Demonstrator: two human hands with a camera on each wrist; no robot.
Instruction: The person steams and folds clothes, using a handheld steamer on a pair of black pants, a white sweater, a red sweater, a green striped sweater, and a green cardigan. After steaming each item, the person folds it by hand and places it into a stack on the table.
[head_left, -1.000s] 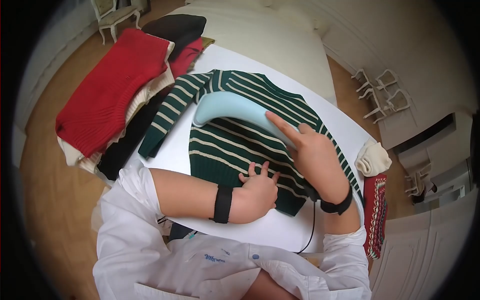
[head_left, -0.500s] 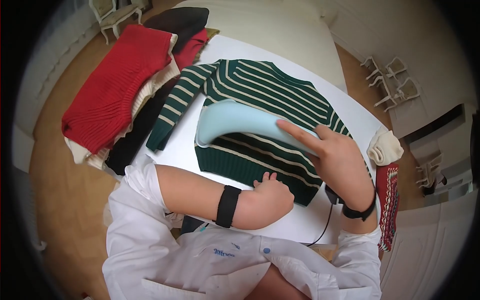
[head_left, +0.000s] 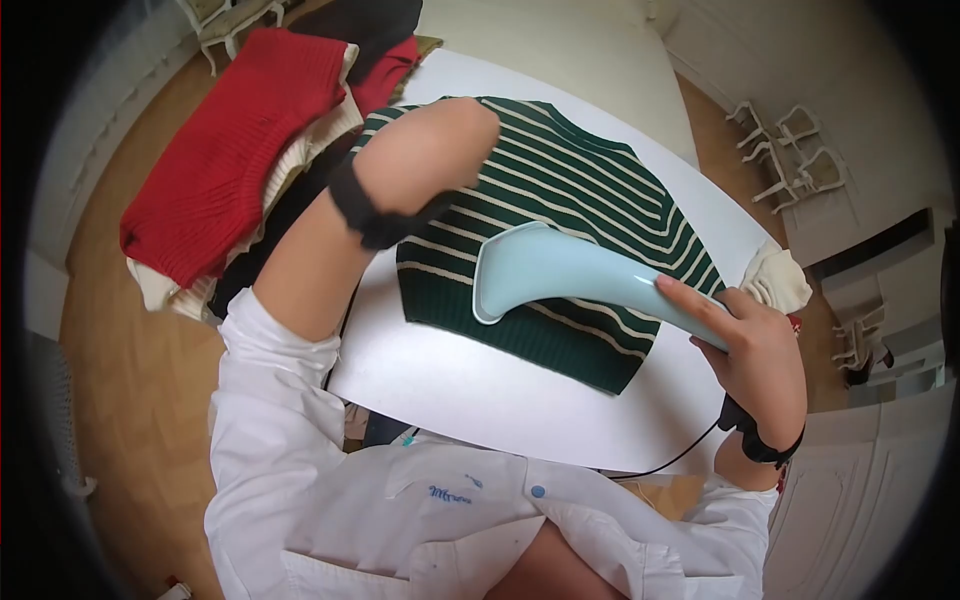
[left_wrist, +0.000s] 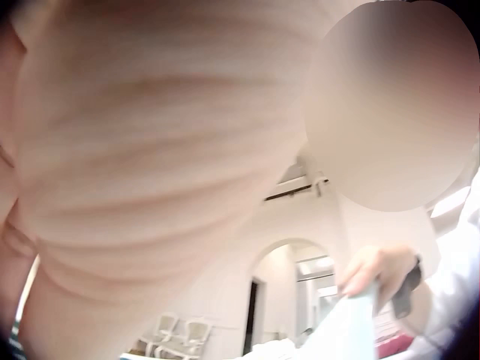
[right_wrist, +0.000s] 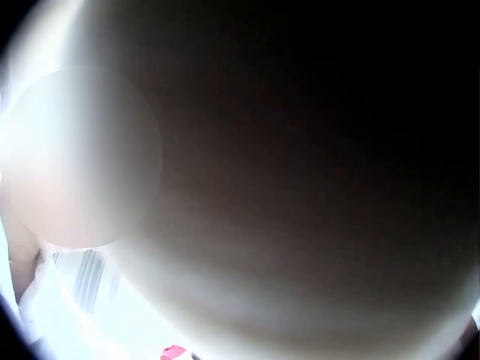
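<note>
A green sweater with cream stripes (head_left: 585, 190) lies flat on the white table, its ribbed hem towards me. My right hand (head_left: 755, 345) grips the handle of a pale blue handheld steamer (head_left: 570, 268), index finger stretched along its top. The steamer head overlaps the sweater's lower body, facing left. My left hand (head_left: 430, 150) is over the sweater's left shoulder and sleeve, its back to the head camera and its fingers hidden there. Skin of that hand (left_wrist: 150, 150) fills much of the left wrist view. The right wrist view is mostly dark and blurred.
Folded knitwear, a red sweater (head_left: 240, 150) on top, is piled at the left. A rolled cream knit (head_left: 778, 280) sits at the table's right edge. The black cord (head_left: 680, 460) runs from the steamer across the front edge of the white table (head_left: 480, 400).
My left hand has left the sweater's hem and swung up and left to the shoulder. My right hand has carried the steamer to the right and towards me. The sweater stays spread out.
</note>
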